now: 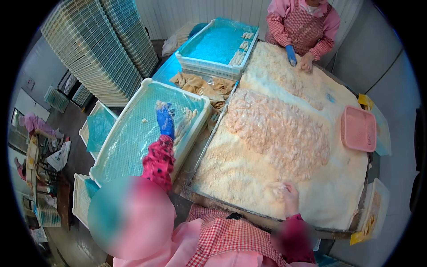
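Note:
My left hand [165,119], in a blue glove, reaches over a white tray [98,171] lined with teal sheeting. Its fingers look stretched out and are dusted white. Just right of it lie pale coated pieces [189,116] in a row, and a small crumb [144,120] sits to its left. My bare right hand [290,196] is down in the pale powdery coating [240,178] near the table's front edge. Those fingers are curled; whatever they hold is hidden by the coating. Beyond it spreads a big heap of moist, coated pink-white pieces [280,129].
Across the table a co-worker [302,26] works in the coating, one hand gloved blue. A second lined tray [213,42] stands at the back, near tan cloths [195,84]. A pink basket [358,129] sits at the right edge. Tall crate stacks [89,49] rise at the far left.

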